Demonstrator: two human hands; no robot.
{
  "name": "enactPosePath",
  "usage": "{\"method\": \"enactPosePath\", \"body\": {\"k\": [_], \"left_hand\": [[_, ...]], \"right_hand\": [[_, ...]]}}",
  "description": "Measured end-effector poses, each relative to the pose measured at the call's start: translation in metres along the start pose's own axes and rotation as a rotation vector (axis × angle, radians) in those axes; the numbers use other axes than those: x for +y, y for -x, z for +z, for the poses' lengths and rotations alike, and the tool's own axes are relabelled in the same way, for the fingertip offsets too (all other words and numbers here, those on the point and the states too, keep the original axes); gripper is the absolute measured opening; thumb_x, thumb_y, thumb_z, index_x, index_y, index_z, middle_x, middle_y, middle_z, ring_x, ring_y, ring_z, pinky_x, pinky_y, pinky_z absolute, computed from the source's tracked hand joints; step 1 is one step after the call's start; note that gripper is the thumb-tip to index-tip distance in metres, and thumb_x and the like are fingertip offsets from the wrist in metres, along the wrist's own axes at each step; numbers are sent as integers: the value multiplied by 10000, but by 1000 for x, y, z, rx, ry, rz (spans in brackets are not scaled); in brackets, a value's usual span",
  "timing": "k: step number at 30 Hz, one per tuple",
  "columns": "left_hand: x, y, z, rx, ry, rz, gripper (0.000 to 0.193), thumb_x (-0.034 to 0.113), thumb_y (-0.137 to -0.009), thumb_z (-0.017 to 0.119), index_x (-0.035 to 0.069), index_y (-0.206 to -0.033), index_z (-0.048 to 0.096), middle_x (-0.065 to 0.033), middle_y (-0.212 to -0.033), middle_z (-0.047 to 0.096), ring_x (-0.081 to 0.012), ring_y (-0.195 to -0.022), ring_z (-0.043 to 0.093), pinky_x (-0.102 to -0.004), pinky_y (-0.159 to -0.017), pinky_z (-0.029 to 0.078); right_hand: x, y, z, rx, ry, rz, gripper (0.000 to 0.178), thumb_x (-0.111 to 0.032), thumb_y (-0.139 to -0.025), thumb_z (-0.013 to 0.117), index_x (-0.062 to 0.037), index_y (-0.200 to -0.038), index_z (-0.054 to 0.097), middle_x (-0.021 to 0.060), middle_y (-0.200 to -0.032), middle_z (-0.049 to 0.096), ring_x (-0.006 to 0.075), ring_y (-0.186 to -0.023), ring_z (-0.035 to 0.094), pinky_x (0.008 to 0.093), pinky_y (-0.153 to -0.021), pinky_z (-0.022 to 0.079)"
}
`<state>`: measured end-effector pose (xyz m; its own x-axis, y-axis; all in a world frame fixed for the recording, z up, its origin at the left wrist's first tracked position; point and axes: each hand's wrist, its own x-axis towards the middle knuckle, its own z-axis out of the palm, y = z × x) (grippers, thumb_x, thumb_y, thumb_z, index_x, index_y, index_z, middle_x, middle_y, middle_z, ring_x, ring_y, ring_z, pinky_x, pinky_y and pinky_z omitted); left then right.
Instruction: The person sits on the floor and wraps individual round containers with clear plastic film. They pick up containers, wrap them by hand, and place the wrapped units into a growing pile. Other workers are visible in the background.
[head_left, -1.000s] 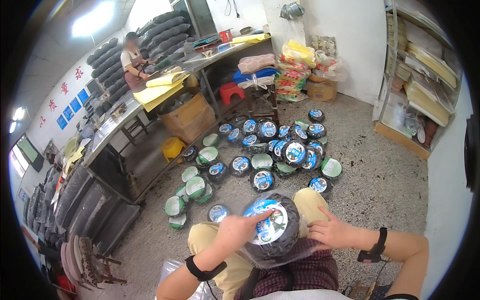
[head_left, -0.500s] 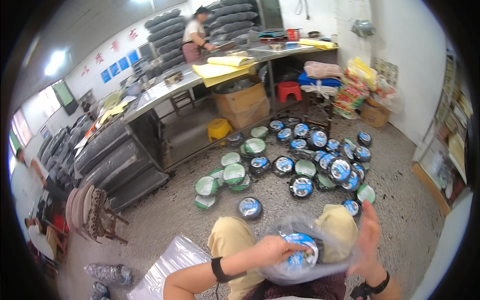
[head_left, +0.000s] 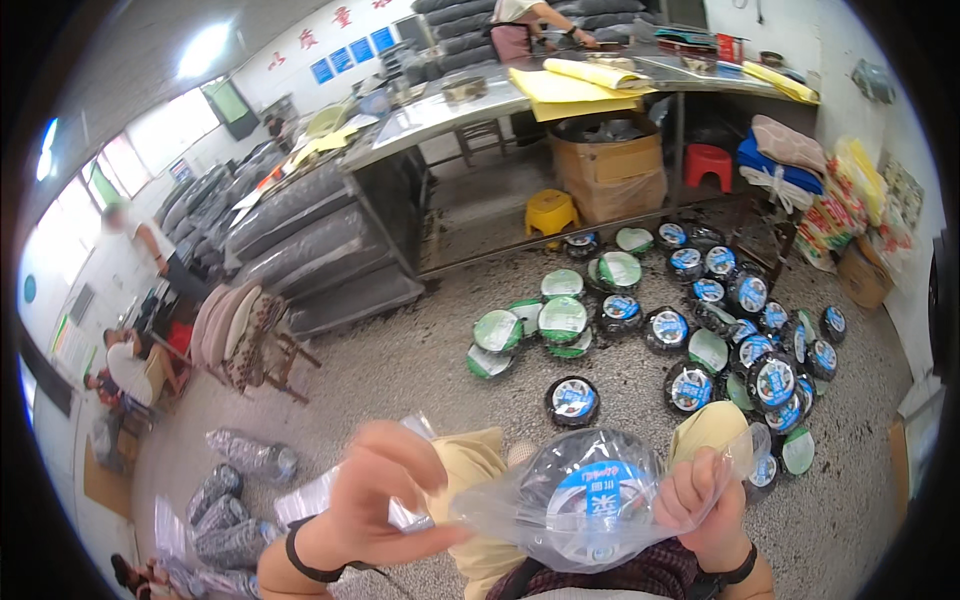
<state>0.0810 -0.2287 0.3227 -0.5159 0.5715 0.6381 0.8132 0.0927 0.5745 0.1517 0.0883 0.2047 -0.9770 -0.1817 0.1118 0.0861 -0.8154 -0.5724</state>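
Note:
A round dark package with a blue and white label (head_left: 598,508) lies on my lap inside a clear plastic bag (head_left: 500,505). My right hand (head_left: 703,500) is closed on the gathered edge of the bag, to the right of the package. Left of the bag is my left hand (head_left: 385,500), somewhat blurred, its fingers curved and spread from the thumb. Its thumb reaches close to the bag's left edge; whether it touches cannot be made out. Beyond my knees, on the floor, sit many similar round packages, some with blue labels (head_left: 573,401), others with green ones (head_left: 562,319).
Clear plastic sheets (head_left: 310,497) and filled bags (head_left: 225,530) lie at my left. A chair with cushions (head_left: 250,335) stands farther left. Ahead are a long worktable (head_left: 420,125), a cardboard box (head_left: 608,165), a yellow stool (head_left: 552,213) and a red stool (head_left: 708,166). Other people are in the background.
My left hand has lifted off the package label and moved left, its fingers spreading. My right hand, open before, now grips the bag's edge. The whole view has swung left and down.

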Motion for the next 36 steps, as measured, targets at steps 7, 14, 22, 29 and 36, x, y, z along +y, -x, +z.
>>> {"method": "enactPosePath", "body": {"k": [7, 14, 22, 29, 36], "left_hand": [[-35, 66, 109, -95, 675, -543, 371, 311, -987, 486, 73, -1271, 490, -168, -1398, 424, -314, -1351, 361, -472, -1143, 240], [-82, 12, 184, 187, 1800, -601, 259, 244, -1027, 427, 105, -1245, 444, 16, -692, 506, -67, -598, 435, -260, -650, 436], [-67, -38, 168, -478, 880, -626, 380, 138, -913, 644, 51, -1271, 552, -17, -923, 619, -66, -755, 509, -217, -642, 425], [-82, -10, 186, -260, 811, -395, 237, 83, -892, 634, 27, -1119, 599, -80, -1064, 658, -147, -860, 608, -281, -713, 484], [-114, -16, 146, -135, 1371, -762, 96, 128, -935, 603, 50, -944, 549, 0, -866, 581, -70, -754, 553, -247, -600, 446]], "right_hand": [[7, -44, 75, 658, -266, 123, 404, -398, -1042, 297, -100, -829, 468, 13, -567, 351, 140, -490, 383, 329, -608, 416], [-8, -28, -4, 144, -24, 164, 207, -257, -991, 452, -98, -1094, 535, -14, -571, 358, 90, -469, 352, 313, -512, 397], [-54, -54, -4, -72, 1531, -329, 318, -136, -830, 627, -77, -1143, 632, 136, -1058, 595, 269, -1006, 587, 416, -859, 495], [-57, -77, 47, -364, 1769, 35, 253, -274, -814, 694, -136, -1026, 687, 46, -924, 675, 233, -904, 624, 464, -967, 389], [-7, -59, -13, -544, 1782, -630, 287, -320, -831, 652, -53, -862, 550, 143, -851, 479, 309, -816, 486, 459, -819, 372]]}}
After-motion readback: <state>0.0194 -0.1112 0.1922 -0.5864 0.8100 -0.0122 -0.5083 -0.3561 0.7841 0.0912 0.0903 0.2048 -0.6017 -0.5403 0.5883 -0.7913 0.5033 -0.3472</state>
